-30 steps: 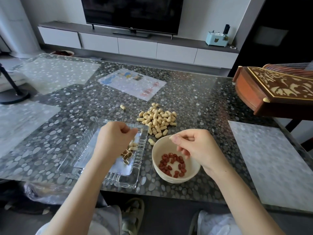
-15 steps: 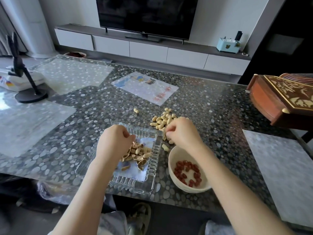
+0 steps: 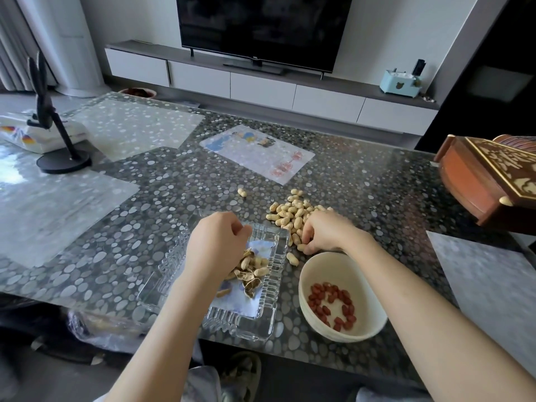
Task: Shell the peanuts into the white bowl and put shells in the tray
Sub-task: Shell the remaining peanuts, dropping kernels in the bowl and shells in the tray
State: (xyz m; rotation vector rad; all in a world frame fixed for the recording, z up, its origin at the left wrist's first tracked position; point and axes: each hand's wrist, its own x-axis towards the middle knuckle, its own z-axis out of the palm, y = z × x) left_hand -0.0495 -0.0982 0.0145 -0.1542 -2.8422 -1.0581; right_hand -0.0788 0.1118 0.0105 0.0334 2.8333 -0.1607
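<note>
right hand [image 3: 327,234] pinches peanut [image 3: 302,246] at pile [image 3: 290,214] near edge | left hand [image 3: 216,245] curled above shells [image 3: 253,274] in glass tray [image 3: 261,323], contents cannot tell

tray [image 3: 261,323] partly hidden — forearm [image 3: 174,309], box [image 3: 478,181] cropped

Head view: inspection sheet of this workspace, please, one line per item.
Surface: glossy pebble-patterned table.
Job's things: glass tray holding shells; bowl with red kernels; pile of unshelled peanuts beyond the bowl; one stray farther left.
Clutter: black stand, printed sheet, wooden box at the right.
Hands: left hand curled above the tray, contents hidden; right hand curls on a peanut at the pile's near edge.
Cables: nothing seen.
Surroundings: TV above a low cabinet.
</note>
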